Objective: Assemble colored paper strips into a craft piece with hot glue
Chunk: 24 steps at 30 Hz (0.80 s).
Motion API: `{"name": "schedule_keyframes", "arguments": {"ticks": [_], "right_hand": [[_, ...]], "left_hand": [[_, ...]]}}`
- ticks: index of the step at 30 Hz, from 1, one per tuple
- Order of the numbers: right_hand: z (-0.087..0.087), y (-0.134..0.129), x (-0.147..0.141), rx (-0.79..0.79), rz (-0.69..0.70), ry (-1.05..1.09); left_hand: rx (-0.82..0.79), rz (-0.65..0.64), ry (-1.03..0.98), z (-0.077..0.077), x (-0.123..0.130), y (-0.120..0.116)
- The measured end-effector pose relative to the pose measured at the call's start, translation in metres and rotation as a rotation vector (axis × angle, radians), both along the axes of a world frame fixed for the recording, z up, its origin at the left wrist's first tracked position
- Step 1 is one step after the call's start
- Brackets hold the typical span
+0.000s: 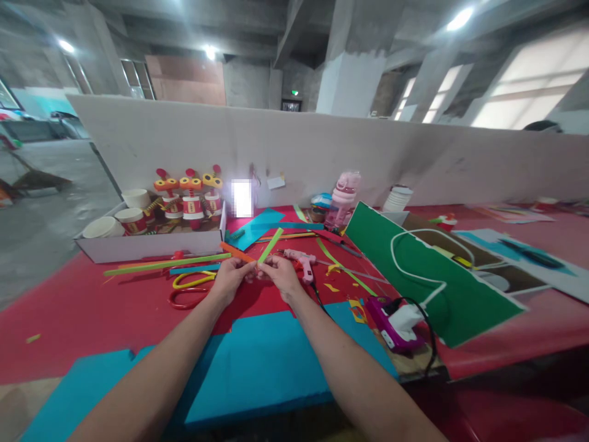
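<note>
Both of my hands meet over the red tabletop, fingertips nearly touching. Pinched in my left hand (234,279) is an orange paper strip (237,251) that points up and left. My right hand (277,274) grips a light green strip (270,245) slanting up and right. The two strips converge at my fingertips, where their ends are hidden. Just right of my right hand lies a pink glue gun (301,260). Scissors with yellow and red handles (188,297) rest left of my left hand, beside long green (161,265) and blue strips.
A white box (156,247) holds paper cups and several red and yellow figures. Blue board (267,362) lies along the front edge. On the right are a purple power strip (393,328) and a tilted green board (427,282); a pink bottle (343,199) stands behind.
</note>
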State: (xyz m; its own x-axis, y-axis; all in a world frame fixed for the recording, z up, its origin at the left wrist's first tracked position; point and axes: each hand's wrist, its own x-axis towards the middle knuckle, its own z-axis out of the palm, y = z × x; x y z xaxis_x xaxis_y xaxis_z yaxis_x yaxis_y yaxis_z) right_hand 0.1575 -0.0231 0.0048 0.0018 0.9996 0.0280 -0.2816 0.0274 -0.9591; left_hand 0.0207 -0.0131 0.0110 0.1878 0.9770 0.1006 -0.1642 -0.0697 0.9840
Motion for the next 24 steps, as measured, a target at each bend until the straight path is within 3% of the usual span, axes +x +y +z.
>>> {"name": "schedule_keyframes", "arguments": {"ticks": [4, 8, 15, 24], "right_hand": [[0.0016, -0.0017, -0.0019, -0.065, 0.027, 0.03], [0.0029, -0.0021, -0.001, -0.079, -0.034, 0.077], [-0.0031, 0.0005, -0.0007, -0.043, 0.009, 0.018], [-0.0014, -0.0012, -0.0015, 0.027, -0.048, 0.049]], "left_hand": [[0.015, -0.007, -0.053, 0.0, -0.0025, 0.0005], [0.011, -0.009, -0.079, 0.0018, -0.0028, -0.0007], [0.071, -0.054, 0.005, -0.0002, 0.0008, -0.0012], [0.044, -0.065, -0.037, 0.0006, 0.001, -0.0017]]}}
